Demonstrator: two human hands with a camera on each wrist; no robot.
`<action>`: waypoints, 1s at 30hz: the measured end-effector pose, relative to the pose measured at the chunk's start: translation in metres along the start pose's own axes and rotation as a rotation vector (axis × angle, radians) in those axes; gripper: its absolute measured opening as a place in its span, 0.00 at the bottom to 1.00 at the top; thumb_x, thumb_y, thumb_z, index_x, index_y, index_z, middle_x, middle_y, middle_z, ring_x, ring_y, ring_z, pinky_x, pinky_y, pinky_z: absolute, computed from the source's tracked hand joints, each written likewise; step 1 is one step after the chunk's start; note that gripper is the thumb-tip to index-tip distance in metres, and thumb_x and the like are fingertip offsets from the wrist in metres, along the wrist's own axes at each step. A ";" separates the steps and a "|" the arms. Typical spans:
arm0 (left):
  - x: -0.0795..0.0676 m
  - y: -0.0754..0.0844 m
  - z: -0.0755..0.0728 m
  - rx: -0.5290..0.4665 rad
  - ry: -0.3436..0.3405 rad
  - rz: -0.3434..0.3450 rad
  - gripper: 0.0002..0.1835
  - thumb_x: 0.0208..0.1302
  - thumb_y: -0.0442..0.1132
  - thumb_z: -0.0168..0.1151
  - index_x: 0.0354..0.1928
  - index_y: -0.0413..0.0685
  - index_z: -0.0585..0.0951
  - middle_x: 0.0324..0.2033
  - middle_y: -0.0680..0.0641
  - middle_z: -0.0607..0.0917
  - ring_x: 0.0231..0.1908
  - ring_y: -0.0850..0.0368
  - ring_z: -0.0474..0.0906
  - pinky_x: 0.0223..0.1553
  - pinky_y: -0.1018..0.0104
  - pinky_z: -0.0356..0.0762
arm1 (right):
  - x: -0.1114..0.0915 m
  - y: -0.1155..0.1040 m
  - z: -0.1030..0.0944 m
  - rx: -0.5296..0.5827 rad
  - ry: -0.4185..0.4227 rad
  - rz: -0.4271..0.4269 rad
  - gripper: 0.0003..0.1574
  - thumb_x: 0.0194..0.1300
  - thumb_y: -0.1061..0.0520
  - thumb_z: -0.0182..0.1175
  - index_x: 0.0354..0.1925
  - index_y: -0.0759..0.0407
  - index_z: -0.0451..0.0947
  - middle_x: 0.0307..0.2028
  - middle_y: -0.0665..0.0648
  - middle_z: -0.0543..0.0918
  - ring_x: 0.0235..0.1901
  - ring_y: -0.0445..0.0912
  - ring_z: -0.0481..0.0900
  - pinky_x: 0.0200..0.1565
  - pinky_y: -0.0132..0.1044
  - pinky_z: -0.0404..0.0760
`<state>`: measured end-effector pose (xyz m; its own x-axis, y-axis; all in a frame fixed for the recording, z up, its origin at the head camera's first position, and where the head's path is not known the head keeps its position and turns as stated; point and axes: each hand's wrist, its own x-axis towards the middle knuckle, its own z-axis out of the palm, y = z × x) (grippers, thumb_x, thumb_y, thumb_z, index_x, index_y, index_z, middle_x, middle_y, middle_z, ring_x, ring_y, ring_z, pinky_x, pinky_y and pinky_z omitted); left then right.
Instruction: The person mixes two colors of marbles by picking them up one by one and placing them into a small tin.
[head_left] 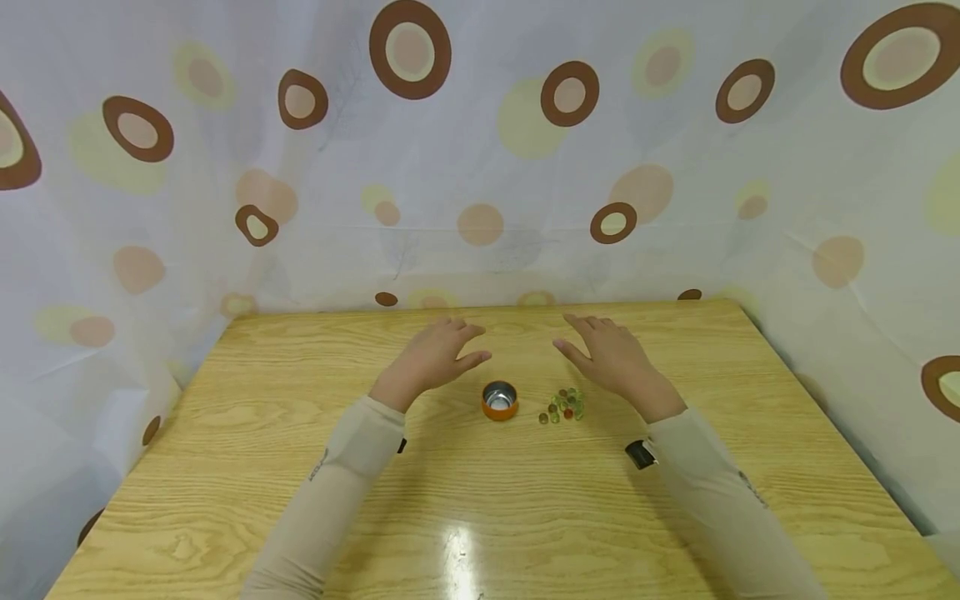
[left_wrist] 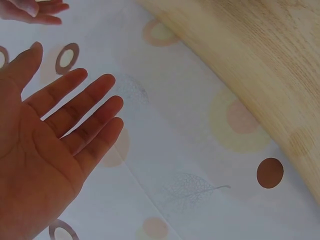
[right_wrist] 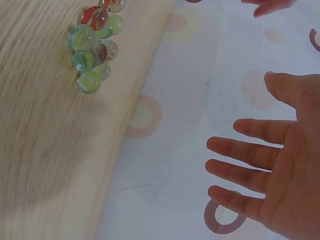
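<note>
Two bare hands above a wood-grained table [head_left: 570, 517], beside a small round cup [head_left: 500, 413] and glass marbles [head_left: 563, 406].
The left hand [head_left: 435, 358] and right hand [head_left: 611, 358] are released, fingers loosely extended and apart, palms facing each other, grasping nothing. The cup stands upright between the hands, its wall smooth orange, its inside shiny and metallic. Just right of it, nearer the right hand, the marbles lie clustered: glossy, translucent spheres, mostly greenish, some with red swirls. Smooth pale sleeves [head_left: 341, 483] cover the forearms; behind hangs white, lightly creased sheeting [head_left: 450, 167] patterned with brown rings.
</note>
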<state>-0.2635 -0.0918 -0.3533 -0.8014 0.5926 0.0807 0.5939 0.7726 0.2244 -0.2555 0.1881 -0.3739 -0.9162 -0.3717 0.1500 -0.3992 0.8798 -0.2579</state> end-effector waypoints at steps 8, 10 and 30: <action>0.000 -0.001 0.009 -0.019 -0.106 -0.018 0.28 0.71 0.53 0.54 0.65 0.43 0.71 0.57 0.39 0.77 0.59 0.42 0.71 0.61 0.51 0.66 | -0.004 0.001 0.000 0.000 -0.012 0.002 0.37 0.75 0.42 0.46 0.70 0.65 0.60 0.61 0.72 0.70 0.60 0.68 0.67 0.59 0.63 0.63; 0.001 0.000 0.012 -0.012 -0.132 -0.013 0.28 0.71 0.53 0.54 0.65 0.43 0.72 0.56 0.40 0.77 0.58 0.43 0.72 0.59 0.51 0.67 | -0.005 0.001 0.001 -0.008 -0.015 0.002 0.37 0.75 0.42 0.46 0.69 0.65 0.61 0.61 0.73 0.70 0.59 0.68 0.68 0.58 0.63 0.64; 0.009 0.005 0.046 0.006 -0.275 -0.030 0.30 0.64 0.53 0.62 0.64 0.46 0.73 0.55 0.43 0.78 0.57 0.45 0.72 0.58 0.54 0.69 | -0.008 0.005 0.012 -0.012 -0.103 0.034 0.38 0.75 0.41 0.46 0.69 0.65 0.61 0.61 0.73 0.70 0.58 0.68 0.69 0.57 0.62 0.66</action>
<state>-0.2646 -0.0716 -0.3961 -0.7697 0.6087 -0.1924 0.5715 0.7914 0.2171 -0.2503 0.1924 -0.3876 -0.9283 -0.3695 0.0422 -0.3678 0.8957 -0.2499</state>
